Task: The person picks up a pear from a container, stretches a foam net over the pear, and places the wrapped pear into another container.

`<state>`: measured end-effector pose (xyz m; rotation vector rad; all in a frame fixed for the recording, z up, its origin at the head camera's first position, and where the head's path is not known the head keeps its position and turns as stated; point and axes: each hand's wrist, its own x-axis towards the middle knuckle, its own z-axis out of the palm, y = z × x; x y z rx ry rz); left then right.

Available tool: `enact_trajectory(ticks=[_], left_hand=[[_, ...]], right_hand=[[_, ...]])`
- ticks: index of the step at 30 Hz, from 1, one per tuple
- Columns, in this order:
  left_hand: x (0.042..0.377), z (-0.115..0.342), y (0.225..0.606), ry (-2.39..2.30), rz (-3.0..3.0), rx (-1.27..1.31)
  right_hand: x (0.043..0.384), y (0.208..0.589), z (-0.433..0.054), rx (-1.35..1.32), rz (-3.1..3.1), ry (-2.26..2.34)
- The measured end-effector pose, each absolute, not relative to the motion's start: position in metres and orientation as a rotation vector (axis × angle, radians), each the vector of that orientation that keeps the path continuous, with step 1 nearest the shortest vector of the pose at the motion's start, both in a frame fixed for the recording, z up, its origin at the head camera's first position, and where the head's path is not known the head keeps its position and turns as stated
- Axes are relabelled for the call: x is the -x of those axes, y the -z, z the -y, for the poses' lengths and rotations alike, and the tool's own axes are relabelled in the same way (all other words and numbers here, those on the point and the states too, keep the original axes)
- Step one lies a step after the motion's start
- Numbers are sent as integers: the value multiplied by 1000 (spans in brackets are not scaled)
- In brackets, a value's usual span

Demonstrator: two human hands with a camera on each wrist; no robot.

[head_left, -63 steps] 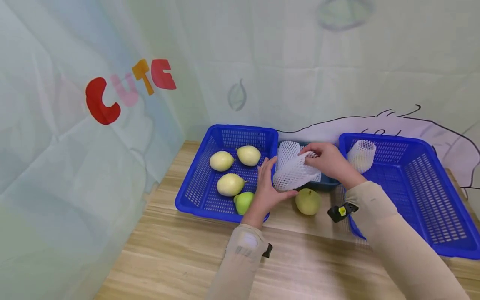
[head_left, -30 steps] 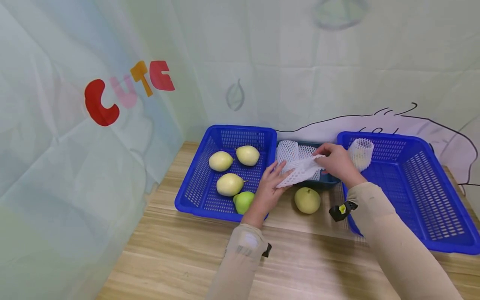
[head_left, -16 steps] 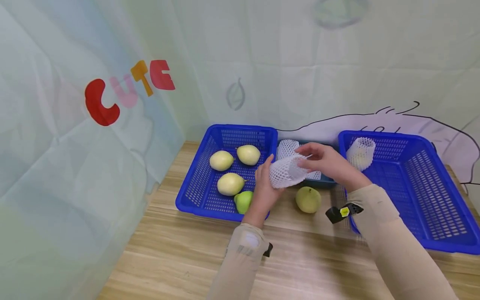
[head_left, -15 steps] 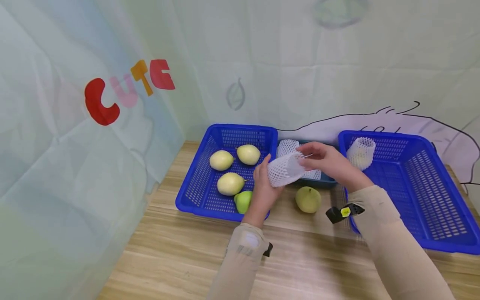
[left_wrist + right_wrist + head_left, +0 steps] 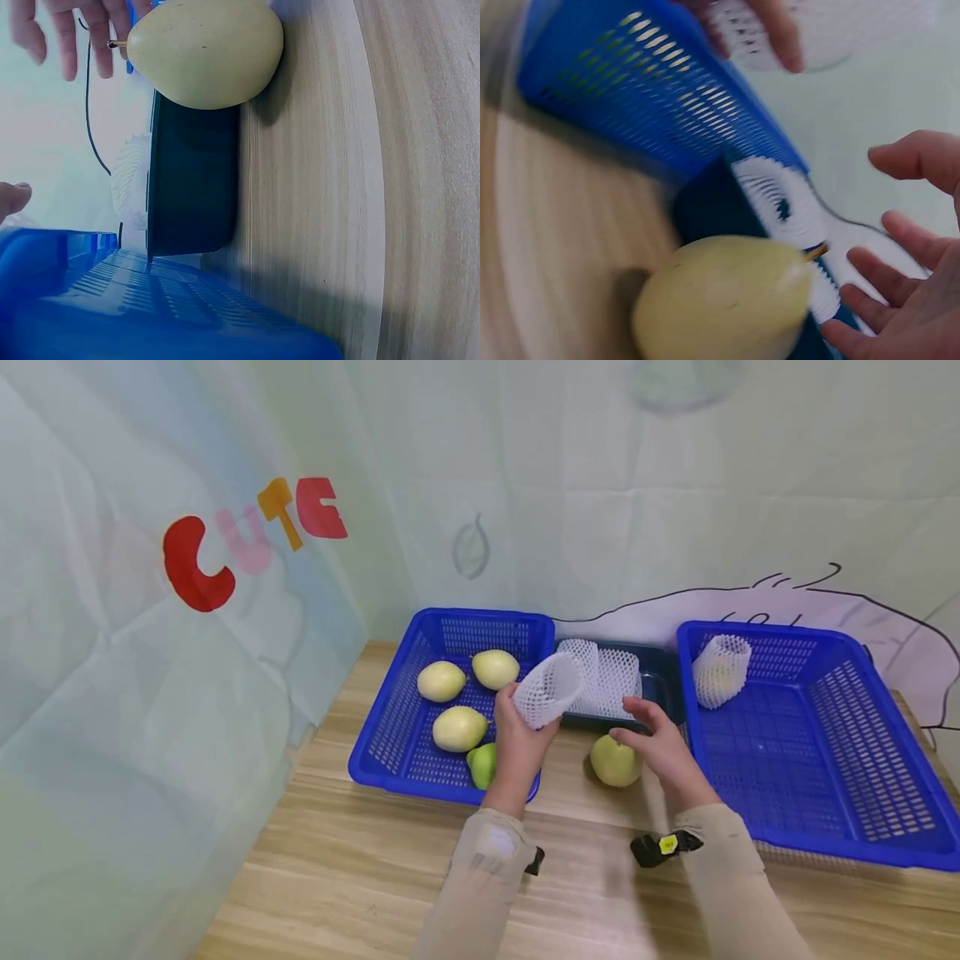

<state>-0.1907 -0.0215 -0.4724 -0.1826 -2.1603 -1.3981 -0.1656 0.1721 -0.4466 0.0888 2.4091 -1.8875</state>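
Observation:
My left hand [image 5: 520, 735] holds a white foam fruit net [image 5: 550, 689], its mouth spread wide and tilted up to the right. My right hand [image 5: 663, 747], fingers apart and holding nothing, hovers at the upper right of a yellow-green pear [image 5: 616, 762] that stands on the table, stem up. In the right wrist view the spread fingers [image 5: 889, 277] are beside the pear's stem end. More foam nets [image 5: 618, 681] lie in a dark teal tray [image 5: 660, 681] behind the pear.
A blue basket [image 5: 375, 768] on the left contains several pale pears [image 5: 460, 729] and a green fruit [image 5: 482, 765]. Another blue basket [image 5: 780, 752] on the right has a netted fruit [image 5: 722, 672] in its back left corner. A printed curtain [image 5: 525, 510] hangs behind.
The right hand has let go of the foam net's edge and moved down to the pear. The left hand has drawn the net slightly left and turned its opened mouth upward.

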Motion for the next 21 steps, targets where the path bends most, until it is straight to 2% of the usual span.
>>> enact_trajectory(ticks=[12,21], left_hand=[[188,21,470,1430,2181,164],[190,22,469,1443,2231,157]], right_hand=[[156,501,-172,-158,-2437,1796],[152,530,-185,18,-2543,1677]])
